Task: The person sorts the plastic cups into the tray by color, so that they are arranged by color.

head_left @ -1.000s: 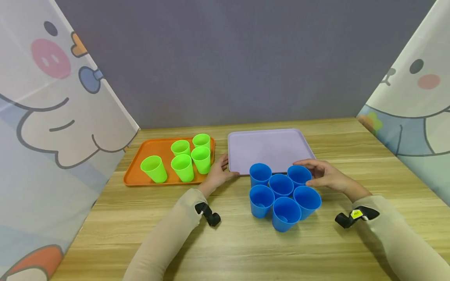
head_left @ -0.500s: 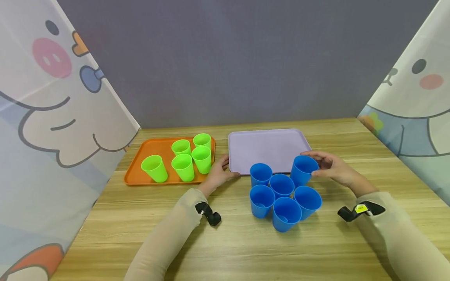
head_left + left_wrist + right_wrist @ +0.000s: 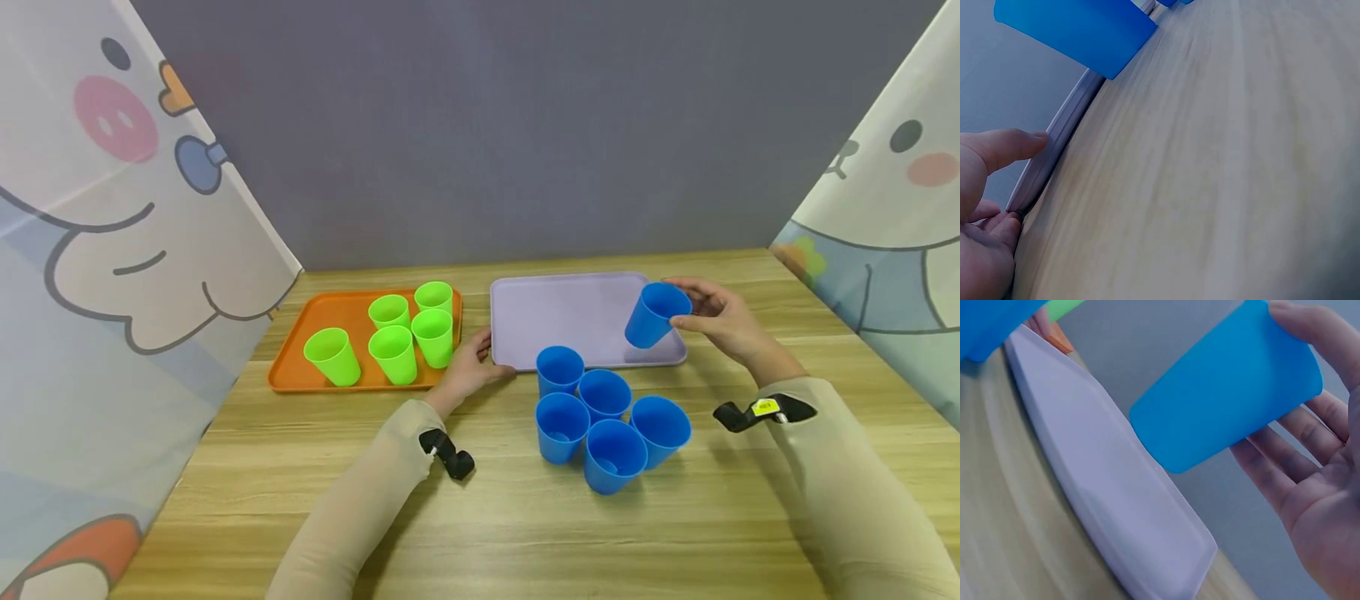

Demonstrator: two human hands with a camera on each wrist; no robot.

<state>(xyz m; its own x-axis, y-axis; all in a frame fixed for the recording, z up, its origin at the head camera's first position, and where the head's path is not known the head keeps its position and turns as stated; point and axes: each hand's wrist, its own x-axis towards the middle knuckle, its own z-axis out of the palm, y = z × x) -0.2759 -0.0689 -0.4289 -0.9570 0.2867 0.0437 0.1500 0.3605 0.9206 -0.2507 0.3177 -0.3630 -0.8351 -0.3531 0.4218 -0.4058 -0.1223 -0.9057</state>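
Note:
My right hand [image 3: 723, 321] holds a blue plastic cup [image 3: 649, 321] by its rim, thumb on the near side and fingers behind. In the right wrist view this cup [image 3: 1229, 394] is tilted and raised above the lilac tray [image 3: 1097, 469]. At the left front corner of the lilac tray [image 3: 558, 312] is my left hand [image 3: 468, 367], with the thumb along the front rim and the fingers at the side. The left wrist view shows that thumb and fingers gripping the tray corner. Several other blue cups [image 3: 615, 457] stand upright, mouths up, in front of the tray.
Left of the lilac tray lies an orange tray [image 3: 300, 362] bearing several green cups [image 3: 393, 354]. Both trays rest on a wooden table [image 3: 480, 525]. A grey panel [image 3: 465, 133] rises behind, with printed cloths at both sides.
My right hand has lifted the back right blue cup out of the group and carried it up and away over the right end of the lilac tray. The left hand stays put.

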